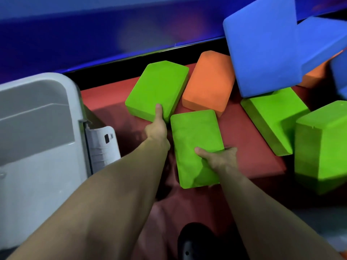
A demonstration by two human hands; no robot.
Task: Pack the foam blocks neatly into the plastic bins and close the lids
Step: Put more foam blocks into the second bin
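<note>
Foam blocks lie on a red mat [249,147]. My left hand [156,126] grips the near edge of a green block [155,87], thumb on top and fingers hidden under it. A second green block [193,132] sits nearer to me, and my right hand [217,158] holds it at its right side, thumb across the top. An orange block [208,81] lies just behind the two. The grey plastic bin [37,128] stands at the left with its lid raised; I cannot see its inside.
More green blocks [272,117] [323,143] lie at the right, with large blue blocks [262,53] piled behind them and another orange one [315,74] underneath. A blue padded wall [93,34] runs along the back. A dark shoe [195,241] shows at the bottom.
</note>
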